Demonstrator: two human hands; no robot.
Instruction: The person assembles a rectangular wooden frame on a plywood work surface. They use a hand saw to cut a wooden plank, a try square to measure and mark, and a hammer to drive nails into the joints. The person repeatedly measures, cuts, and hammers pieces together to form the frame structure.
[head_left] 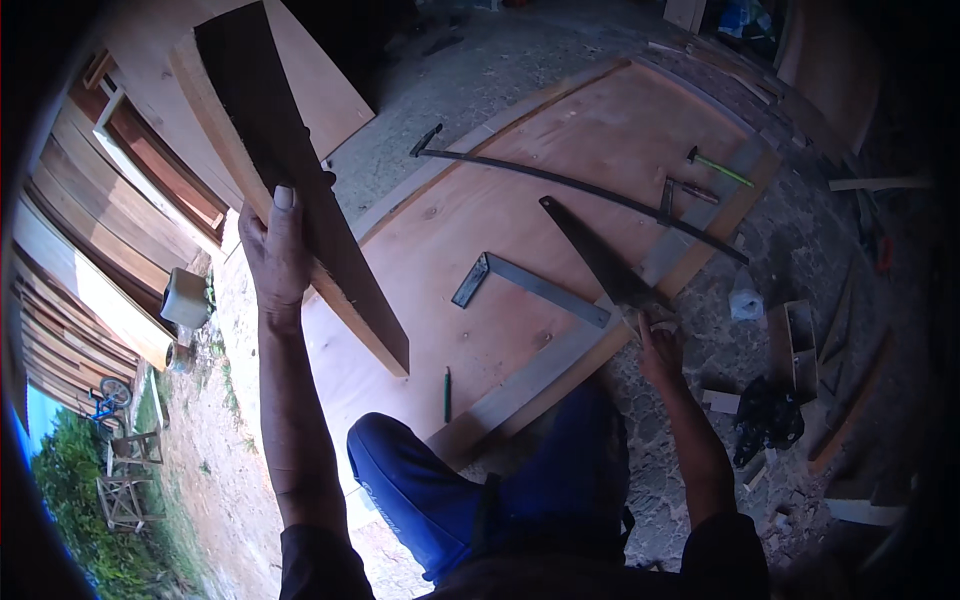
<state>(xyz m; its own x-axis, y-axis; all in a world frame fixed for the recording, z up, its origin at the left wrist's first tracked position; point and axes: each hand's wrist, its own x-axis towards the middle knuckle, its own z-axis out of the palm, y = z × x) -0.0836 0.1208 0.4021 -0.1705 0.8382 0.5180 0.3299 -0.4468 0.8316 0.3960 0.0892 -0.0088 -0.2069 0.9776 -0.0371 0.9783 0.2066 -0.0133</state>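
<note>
My left hand (275,250) is closed around a long wooden board (300,190), raised and tilted above the left side of the work panel. Its thumb lies on the board's dark broad face. My right hand (658,345) grips a handsaw (595,255) by its handle, the blade pointing up and to the left over the panel. Between the two hands a try square (540,288) lies on the plywood panel (420,270). A green pencil (447,395) rests nearer to me. Beyond the saw a long bar clamp (570,180) stretches across the panel.
A green-handled hammer (725,170) and another hand tool (690,190) lie at the panel's far right. An open wooden box (795,350), a black bag (768,425) and scraps litter the ground on the right. Planks (110,210) lean on the left, near a pale container (186,298).
</note>
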